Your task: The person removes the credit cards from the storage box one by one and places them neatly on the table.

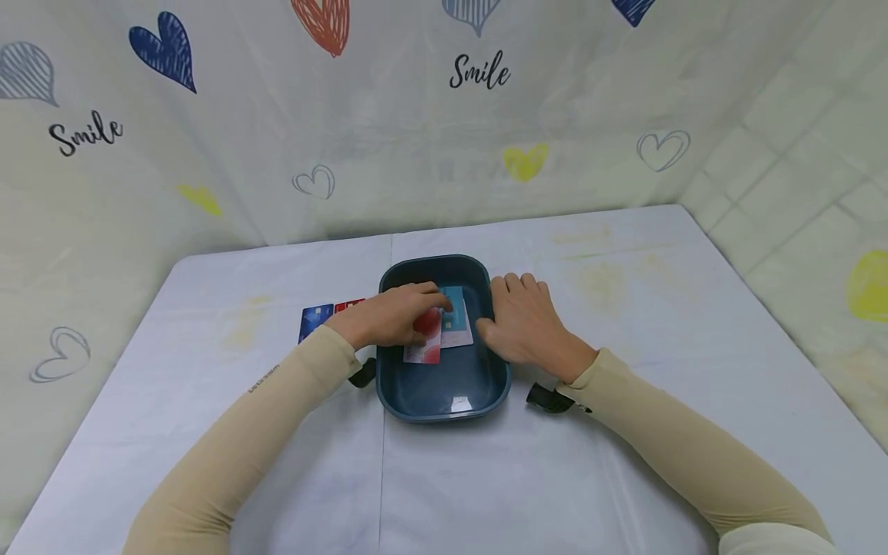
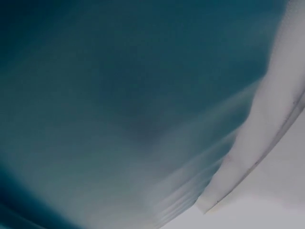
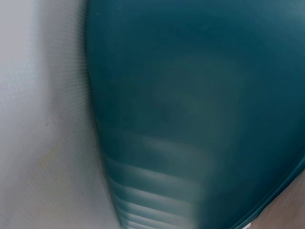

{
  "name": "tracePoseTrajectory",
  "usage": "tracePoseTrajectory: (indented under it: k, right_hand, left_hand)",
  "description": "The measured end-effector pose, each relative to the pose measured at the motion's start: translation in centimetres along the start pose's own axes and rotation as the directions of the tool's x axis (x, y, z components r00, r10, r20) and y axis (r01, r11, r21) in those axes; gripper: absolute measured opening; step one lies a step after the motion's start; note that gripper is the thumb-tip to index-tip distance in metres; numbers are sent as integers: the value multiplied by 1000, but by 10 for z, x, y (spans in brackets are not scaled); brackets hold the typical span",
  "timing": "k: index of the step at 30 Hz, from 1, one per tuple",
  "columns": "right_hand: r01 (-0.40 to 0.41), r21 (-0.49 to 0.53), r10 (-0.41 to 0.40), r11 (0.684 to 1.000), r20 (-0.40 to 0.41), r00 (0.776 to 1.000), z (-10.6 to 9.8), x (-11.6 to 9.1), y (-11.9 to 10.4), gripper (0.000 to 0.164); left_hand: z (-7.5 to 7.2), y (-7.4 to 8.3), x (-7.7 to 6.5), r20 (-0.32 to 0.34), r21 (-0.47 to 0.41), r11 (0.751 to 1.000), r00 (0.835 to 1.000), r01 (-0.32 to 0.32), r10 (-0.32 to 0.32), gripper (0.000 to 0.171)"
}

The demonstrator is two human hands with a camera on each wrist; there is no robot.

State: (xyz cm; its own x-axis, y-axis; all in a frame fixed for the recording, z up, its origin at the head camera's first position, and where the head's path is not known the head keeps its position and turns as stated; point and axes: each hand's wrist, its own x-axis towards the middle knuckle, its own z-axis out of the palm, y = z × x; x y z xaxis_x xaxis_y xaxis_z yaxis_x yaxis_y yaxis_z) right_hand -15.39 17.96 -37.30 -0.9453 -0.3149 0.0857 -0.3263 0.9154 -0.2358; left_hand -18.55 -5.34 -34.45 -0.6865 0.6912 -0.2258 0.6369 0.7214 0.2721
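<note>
As cards [image 1: 430, 351] lie between hands [image 1: 390, 314] [image 1: 526, 325], inside tray [image 1: 430, 389]

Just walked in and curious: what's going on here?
A person's left hand reaches over a dark blue tray to a red-and-white card; its grip is unclear. The right hand holds the tray's right side. A light-blue card lies inside; a blue card and a red card lie outside, to the left.

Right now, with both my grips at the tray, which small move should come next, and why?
Perhaps let your left grip leave the red-white card beside the teal card, inside the tray: that card is there, under this grip, and your right grip holds the tray's side.
</note>
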Motion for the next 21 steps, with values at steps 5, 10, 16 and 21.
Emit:
tracePoseTrajectory:
  k: [5, 10, 16, 21]
  right_hand:
    - [5, 3, -5, 1000, -2, 1000, 0, 0, 0, 27]
    - [1, -2, -1, 1000, 6, 1000, 0, 0, 0, 28]
    - [-2, -4, 2, 1000, 3, 1000, 0, 0, -1, 31]
    - [-6, -3, 6, 1000, 6, 1000, 1, 0, 0, 31]
  left_hand:
    - [-1, 0, -1, -8, -29, 1000, 1000, 1, -1, 55]
    - [-2, 0, -3, -15, -50, 999, 1000, 8, -9, 55]
    - [-3, 0, -5, -25, -95, 995, 999, 37, -40, 58]
    - [-3, -1, -7, -44, -86, 996, 998, 30, -34, 54]
